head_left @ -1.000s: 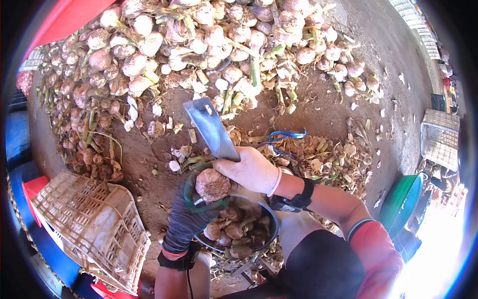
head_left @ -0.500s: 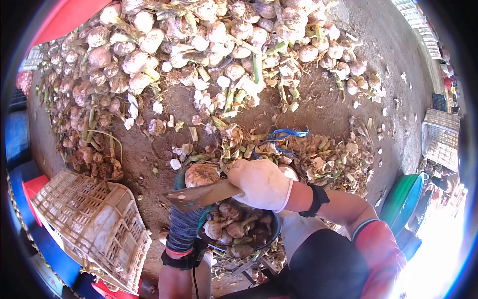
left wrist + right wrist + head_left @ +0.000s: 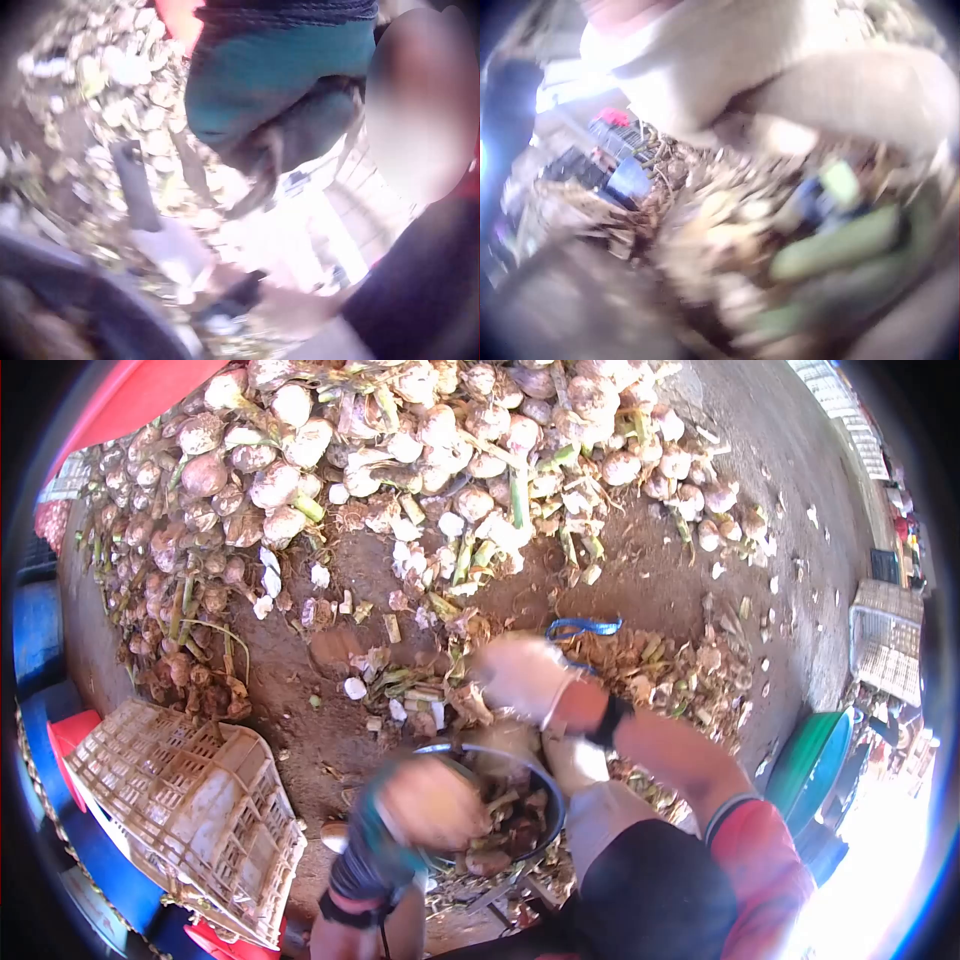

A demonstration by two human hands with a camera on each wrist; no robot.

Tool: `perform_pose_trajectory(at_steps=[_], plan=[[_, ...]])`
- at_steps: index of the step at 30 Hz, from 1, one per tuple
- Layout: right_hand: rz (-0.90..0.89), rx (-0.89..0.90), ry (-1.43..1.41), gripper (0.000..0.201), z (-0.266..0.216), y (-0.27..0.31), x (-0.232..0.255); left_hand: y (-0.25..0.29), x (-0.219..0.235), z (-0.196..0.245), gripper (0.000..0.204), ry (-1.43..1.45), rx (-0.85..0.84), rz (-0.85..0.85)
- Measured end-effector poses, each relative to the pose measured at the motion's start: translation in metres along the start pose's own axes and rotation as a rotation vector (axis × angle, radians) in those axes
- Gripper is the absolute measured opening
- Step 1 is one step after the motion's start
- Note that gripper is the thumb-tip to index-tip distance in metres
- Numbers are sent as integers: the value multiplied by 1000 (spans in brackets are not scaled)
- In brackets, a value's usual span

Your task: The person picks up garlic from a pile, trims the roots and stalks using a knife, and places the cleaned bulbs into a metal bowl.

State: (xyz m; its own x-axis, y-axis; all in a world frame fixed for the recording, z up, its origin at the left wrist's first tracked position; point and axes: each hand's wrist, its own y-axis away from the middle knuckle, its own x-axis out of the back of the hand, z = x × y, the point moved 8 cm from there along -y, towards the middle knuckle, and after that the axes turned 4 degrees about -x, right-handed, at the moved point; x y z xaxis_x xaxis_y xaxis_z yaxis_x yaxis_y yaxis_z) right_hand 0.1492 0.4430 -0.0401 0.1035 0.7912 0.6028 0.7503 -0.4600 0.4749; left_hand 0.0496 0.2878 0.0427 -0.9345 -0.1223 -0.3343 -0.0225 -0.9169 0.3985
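Note:
In the head view, my left hand [image 3: 385,840], in a dark grey and green glove, grips a blurred, tan, rounded garlic bulb [image 3: 432,802] over the left side of a bowl [image 3: 556,800] of bulbs. The left wrist view shows the green glove [image 3: 262,75] from close by. My right hand [image 3: 522,675], white-gloved, is above and right of the bowl. It grips a wide blade [image 3: 135,184], clear in the left wrist view, pointing away from the left hand. Curled white fingers [image 3: 840,94] fill the top of the right wrist view; the blade is not clear there.
A large garlic pile [image 3: 440,430] covers the ground ahead. Cut stems and peelings [image 3: 690,670] lie at right, near a blue strip [image 3: 585,627]. An overturned basket [image 3: 190,800] stands at left, a green tub [image 3: 812,760] at right, and a crate [image 3: 885,640] farther off.
My left hand has moved down and right over the bowl with the bulb. My right hand has risen slightly and moved away from it; half a second ago the blade lay across the bulb.

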Motion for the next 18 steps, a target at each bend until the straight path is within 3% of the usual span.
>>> perform_pose_trajectory(at_steps=[1, 2, 4, 6, 7, 9, 11, 12, 14, 15, 16, 17, 18], plan=[[-186, -309, -60, 24, 32, 1, -17, 2, -13, 4, 65, 17, 8, -146], [-3, -201, -21, 24, 18, 3, 6, 9, -26, 9, 83, 32, 17, -293], [312, -40, -90, 25, -2, 23, 37, -5, -43, 25, 71, -116, 41, -481], [356, -32, -169, 25, -3, 7, 39, 2, -47, 11, 82, -228, 196, -659], [327, -34, -148, 25, -4, 2, 34, -5, -35, 9, 82, -237, 201, -645], [302, -2, -148, 25, -10, 7, 31, -38, 13, 4, 71, -695, 224, -370], [292, 43, -131, 25, -11, 8, 33, -67, 79, 34, 59, -1077, 10, 131], [290, 2, -174, 26, -5, 10, 31, -80, 117, 33, 51, -347, 50, 412], [300, -41, -214, 26, 9, 14, 28, -117, 184, 38, 45, -193, -42, 644], [308, -45, -219, 26, 13, 14, 30, -142, 212, 54, 47, -786, -173, 607], [311, -50, -230, 25, 15, 16, 33, -165, 256, 44, 47, -789, -174, 597], [313, -55, -240, 25, 17, 17, 36, -190, 281, 43, 51, -960, -390, 409], [324, -58, -272, 25, 17, 17, 41, -202, 268, 52, 54, -1043, -495, 307]])
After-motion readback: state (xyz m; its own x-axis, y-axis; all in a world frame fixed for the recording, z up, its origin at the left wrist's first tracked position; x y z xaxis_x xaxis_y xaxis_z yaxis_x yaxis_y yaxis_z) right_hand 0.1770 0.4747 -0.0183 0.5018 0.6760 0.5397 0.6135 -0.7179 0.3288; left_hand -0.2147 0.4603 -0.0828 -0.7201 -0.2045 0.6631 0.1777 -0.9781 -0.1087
